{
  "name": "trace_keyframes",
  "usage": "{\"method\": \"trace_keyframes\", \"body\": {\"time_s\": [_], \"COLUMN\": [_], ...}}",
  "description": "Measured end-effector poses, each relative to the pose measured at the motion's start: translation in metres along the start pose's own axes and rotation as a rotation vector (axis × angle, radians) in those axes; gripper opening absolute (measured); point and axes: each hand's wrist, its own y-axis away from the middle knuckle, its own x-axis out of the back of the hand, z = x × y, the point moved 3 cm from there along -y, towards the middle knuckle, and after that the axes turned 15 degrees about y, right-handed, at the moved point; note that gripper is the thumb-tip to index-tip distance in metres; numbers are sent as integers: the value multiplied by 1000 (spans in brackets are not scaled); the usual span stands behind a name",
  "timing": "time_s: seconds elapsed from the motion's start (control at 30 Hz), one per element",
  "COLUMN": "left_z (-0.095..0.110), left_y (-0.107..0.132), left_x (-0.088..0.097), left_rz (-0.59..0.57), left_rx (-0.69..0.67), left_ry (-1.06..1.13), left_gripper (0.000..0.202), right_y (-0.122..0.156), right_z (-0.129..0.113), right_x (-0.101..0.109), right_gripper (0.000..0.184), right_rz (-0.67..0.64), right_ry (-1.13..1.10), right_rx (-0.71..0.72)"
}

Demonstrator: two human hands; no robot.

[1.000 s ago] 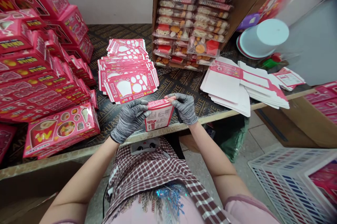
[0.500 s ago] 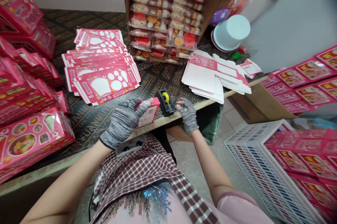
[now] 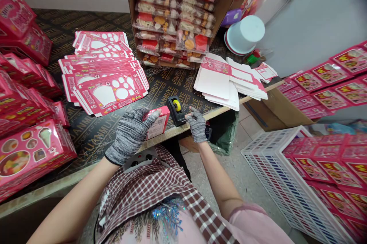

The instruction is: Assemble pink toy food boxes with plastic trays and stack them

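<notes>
My left hand (image 3: pixel 129 134), in a grey knit glove, is wrapped round a small pink box (image 3: pixel 157 121) and holds it at the front edge of the table (image 3: pixel 86 133). My right hand (image 3: pixel 196 123), also gloved, rests against a black tape dispenser (image 3: pixel 176 109) with a yellow roll, just right of the box. Its fingertips are pinched together at the dispenser's front; I cannot make out anything in them.
Flat pink box blanks (image 3: pixel 106 93) lie in a fan behind the box. White-backed blanks (image 3: pixel 220 83) lie to the right. A brown carton of wrapped toy packs (image 3: pixel 172 18) stands at the back. Finished pink boxes (image 3: pixel 25 152) pile on the left. A white crate (image 3: pixel 289 183) holds more at lower right.
The view has swung right. My right hand let go of the pink box and moved right to the tape dispenser. My left hand keeps the box, now lower by the table edge.
</notes>
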Motion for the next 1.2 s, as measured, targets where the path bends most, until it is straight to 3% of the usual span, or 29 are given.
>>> {"method": "trace_keyframes", "body": {"time_s": [0.13, 0.2, 0.37, 0.47, 0.57, 0.63, 0.77, 0.87, 1.07, 1.2], "left_z": [-2, -2, -2, -1, 2, 5, 7, 6, 9, 14], "left_y": [-1, 0, 1, 1, 3, 5, 12, 14, 12, 5], "left_x": [-1, -1, -4, -3, -2, -1, 4, 8, 12, 8], "left_rz": [20, 20, 0, 21, 55, 63, 97, 108, 81, 78], "left_rx": [8, -1, -15, 2, -9, -38, -107, -136, -234, -78], "left_ry": [23, 35, -4, 36, 46, 30, 24, 99, 61, 84], "left_gripper": [37, 37, 39, 37, 42, 46, 48, 46, 37, 31], "right_y": [23, 29, 30, 36, 50, 60, 72, 73, 69, 69], "right_z": [14, 21, 27, 16, -20, -57, -131, -155, -145, -139], "right_x": [3, -1, -4, 4, 16, 19, 11, -2, -24, -27], "right_gripper": [27, 24, 24, 28, 27, 30, 43, 44, 39, 38], "right_rz": [-84, -100, 11, 92, 99, -60, -612, -840, -976, -934], "right_ry": [-10, 12, 99, 43, -62, -220, -558, -728, -881, -800], "right_rx": [-119, -140, -105, -112, -110, -117, -83, -168, -376, -307]}}
